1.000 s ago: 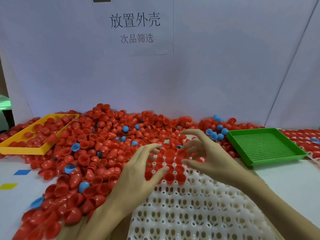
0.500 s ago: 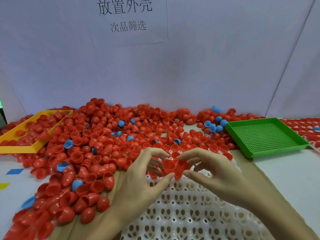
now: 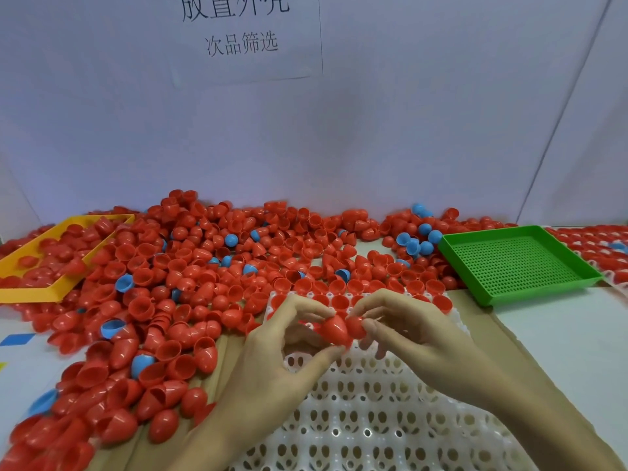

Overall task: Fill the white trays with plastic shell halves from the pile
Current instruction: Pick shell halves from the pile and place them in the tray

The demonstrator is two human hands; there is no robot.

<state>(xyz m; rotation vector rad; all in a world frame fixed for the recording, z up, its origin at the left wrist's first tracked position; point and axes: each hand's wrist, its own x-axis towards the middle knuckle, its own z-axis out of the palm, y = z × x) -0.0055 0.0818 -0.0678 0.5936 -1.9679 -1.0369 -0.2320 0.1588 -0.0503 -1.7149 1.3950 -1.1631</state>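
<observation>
Head view, single frame. I see both hands meeting above the far part of the white tray (image 3: pixel 390 419), which lies on the table (image 3: pixel 560 334) directly in front of me. The left hand (image 3: pixel 275 362) has its fingers (image 3: pixel 306 309) curled, thumb and forefinger pinching a pointed red shell half (image 3: pixel 334 329). The right hand (image 3: pixel 414 338) pinches a second red shell half (image 3: pixel 355 326) between thumb and forefinger. The two pieces touch each other just above the tray; I cannot tell whether they are nested or only side by side.

The tray's far rows already hold red shell halves sitting open side up in their cells (image 3: pixel 343 302). The nearer cells show their holes.

The pile of shell halves (image 3: pixel 190 266) spreads over the left and far side of the table, mostly red, with scattered blue ones (image 3: pixel 231 240). It reaches the left edge of the tray and runs along its far edge.

A yellow tray (image 3: pixel 30 294) sits at far left, with red halves inside. A green perforated tray (image 3: pixel 516 263) sits at right, just beyond the white tray's far right corner. Further right, at the frame edge, a second white tray (image 3: pixel 615 280) carries rows of red halves. A small group of blue halves (image 3: pixel 419 241) lies just left of the green tray.

A paper sign with printed characters (image 3: pixel 244 39) hangs on the white backdrop.
</observation>
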